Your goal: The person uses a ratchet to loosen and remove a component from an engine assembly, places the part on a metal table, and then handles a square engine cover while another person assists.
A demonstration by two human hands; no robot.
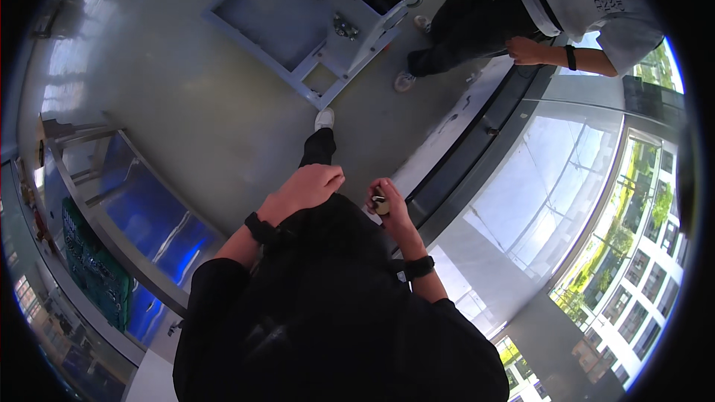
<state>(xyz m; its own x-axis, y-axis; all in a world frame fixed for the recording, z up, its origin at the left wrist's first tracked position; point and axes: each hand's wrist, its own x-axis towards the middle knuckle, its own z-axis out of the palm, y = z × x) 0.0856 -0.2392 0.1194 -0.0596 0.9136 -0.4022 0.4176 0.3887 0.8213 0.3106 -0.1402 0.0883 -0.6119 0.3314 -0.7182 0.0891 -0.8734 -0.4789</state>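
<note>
My left hand (pixel 309 186) is curled into a loose fist in front of my chest, and I see nothing in it. A black band sits on that wrist. My right hand (pixel 387 204) is closed around a small roundish pale object (pixel 380 201) with a dark part on it; what it is I cannot tell. That wrist wears a black band too. Both hands hover above my dark trousers, and one white shoe (pixel 324 119) shows on the grey floor below them.
A grey metal cart (pixel 298 26) with a dark bin stands ahead on the floor. Another person (pixel 551 7) in a pale shirt and dark trousers stands at the upper right. A blue-topped metal table (pixel 141 208) is at my left. Large windows (pixel 566 201) run along the right.
</note>
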